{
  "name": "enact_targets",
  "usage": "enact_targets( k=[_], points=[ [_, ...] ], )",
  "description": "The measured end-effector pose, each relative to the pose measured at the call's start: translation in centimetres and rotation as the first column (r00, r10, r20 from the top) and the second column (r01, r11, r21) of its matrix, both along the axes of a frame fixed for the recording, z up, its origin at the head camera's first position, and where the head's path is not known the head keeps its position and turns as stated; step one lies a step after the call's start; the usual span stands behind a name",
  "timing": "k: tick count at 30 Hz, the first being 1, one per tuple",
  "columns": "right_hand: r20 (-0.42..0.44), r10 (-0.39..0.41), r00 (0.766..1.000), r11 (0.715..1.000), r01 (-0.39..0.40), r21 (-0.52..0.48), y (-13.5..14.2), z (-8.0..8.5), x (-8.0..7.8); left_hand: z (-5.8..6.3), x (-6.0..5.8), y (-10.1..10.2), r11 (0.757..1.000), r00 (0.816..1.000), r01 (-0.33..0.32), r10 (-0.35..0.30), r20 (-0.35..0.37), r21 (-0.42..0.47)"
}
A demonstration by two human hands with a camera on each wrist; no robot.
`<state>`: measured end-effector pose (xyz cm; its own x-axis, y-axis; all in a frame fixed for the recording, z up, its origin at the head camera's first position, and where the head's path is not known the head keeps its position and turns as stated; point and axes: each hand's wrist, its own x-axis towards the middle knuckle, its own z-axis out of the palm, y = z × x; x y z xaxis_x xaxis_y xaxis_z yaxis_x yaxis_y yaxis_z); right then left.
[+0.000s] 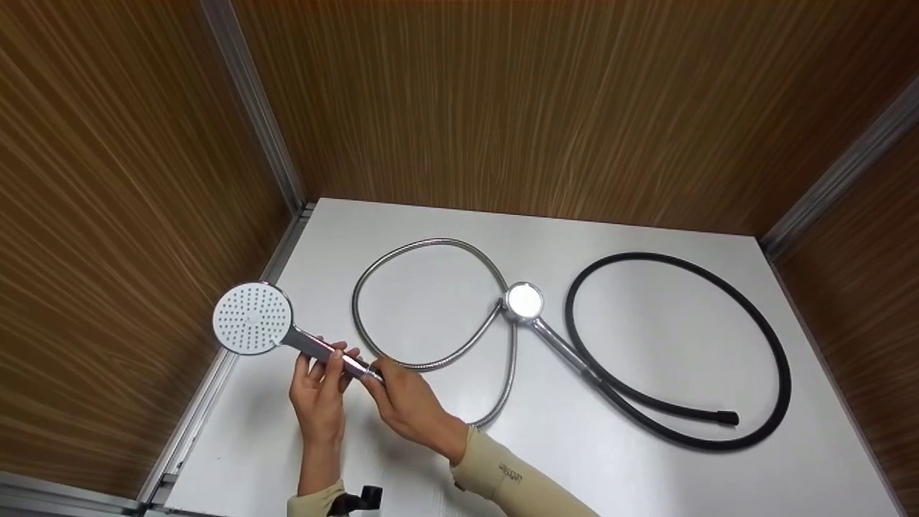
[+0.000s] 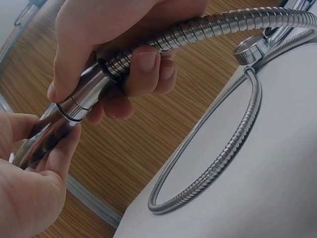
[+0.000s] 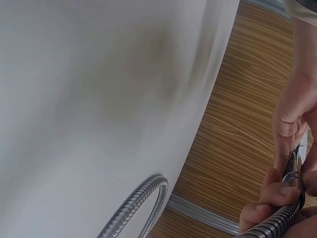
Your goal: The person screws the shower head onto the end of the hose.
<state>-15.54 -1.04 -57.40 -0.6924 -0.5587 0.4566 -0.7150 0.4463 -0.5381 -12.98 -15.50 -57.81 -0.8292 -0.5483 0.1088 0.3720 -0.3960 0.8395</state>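
Observation:
A large hand shower (image 1: 253,318) with a white, dotted spray face is raised at the left of the table, face up. My left hand (image 1: 316,406) holds its chrome handle from below, thumb and fingers around it. At the handle's lower end my right hand (image 1: 413,402) grips the chrome end fitting (image 2: 91,84) of a silver metal shower hose (image 2: 218,32). Fitting and handle meet end to end, with a dark ring (image 2: 68,113) showing at the joint; how far they are joined I cannot tell. In the right wrist view, fingers partly hide the joint.
The metal hose loops over the white table (image 1: 546,459). A smaller hand shower (image 1: 524,301) rests at the middle, touching that hose, its handle meeting a looped black hose (image 1: 779,359) on the right. Wood-patterned panels (image 1: 502,108) stand behind and at both sides.

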Motion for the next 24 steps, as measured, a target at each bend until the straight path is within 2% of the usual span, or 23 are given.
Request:
enact_targets(
  k=[24],
  points=[
    [0.061,-0.004,0.998,1.000,0.004,-0.012,0.19,0.09,-0.24,0.25,0.01,0.12,1.000,1.000,-0.007,0.007,0.006,0.011]
  ],
)
